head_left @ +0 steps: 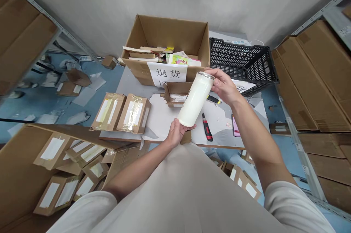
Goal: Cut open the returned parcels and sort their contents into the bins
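Observation:
A white insulated tumbler (pixel 195 100) with a metal-rimmed top is held tilted over the table, its top leaning to the right. My left hand (pixel 175 133) supports its bottom end, fingers closed under it. At the top, my right hand (pixel 223 86) grips the rim end from the right. Behind the tumbler is a small open cardboard box (pixel 171 88) with white material inside. A red and black utility knife (pixel 207 128) lies on the table to the right, and another black and yellow cutter (pixel 214 99) is partly hidden behind the tumbler.
Books fill part of a large cardboard box (pixel 139 74) at the back, beside a black plastic crate (pixel 242 57). Two taped parcels (pixel 133 113) sit at the table's left. A phone (pixel 236 126) lies right. Below left, a big carton (pixel 19 174) holds several parcels; shelves flank both sides.

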`<act>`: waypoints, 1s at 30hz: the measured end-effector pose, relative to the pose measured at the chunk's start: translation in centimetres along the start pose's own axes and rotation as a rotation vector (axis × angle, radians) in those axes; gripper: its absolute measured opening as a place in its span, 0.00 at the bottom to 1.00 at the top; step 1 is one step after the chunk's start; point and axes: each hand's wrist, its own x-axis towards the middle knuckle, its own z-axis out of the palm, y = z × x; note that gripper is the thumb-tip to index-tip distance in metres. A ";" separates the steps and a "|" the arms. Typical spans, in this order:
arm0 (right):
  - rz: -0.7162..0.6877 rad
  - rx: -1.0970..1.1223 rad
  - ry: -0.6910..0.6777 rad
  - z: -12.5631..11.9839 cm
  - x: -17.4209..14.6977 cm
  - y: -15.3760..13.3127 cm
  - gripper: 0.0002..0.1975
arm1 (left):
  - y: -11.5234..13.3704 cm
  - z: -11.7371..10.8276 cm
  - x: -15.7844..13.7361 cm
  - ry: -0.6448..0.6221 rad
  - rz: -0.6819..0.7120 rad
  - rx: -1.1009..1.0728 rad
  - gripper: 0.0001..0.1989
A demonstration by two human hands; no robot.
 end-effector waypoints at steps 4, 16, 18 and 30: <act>0.079 0.166 0.070 0.7 -0.1 0.1 0.25 | -0.4 -1.0 0.5 0.026 0.006 0.057 0.43; 0.063 -0.048 0.397 5.7 -8.0 6.4 0.26 | -2.9 -7.5 1.2 -0.167 0.311 1.303 0.38; 0.061 -0.114 0.434 6.5 -9.7 7.5 0.26 | -3.7 -7.6 1.4 -0.155 0.342 1.285 0.33; -0.135 -0.175 0.387 7.2 -12.7 7.0 0.22 | -4.7 -10.4 2.1 -0.117 0.344 1.168 0.31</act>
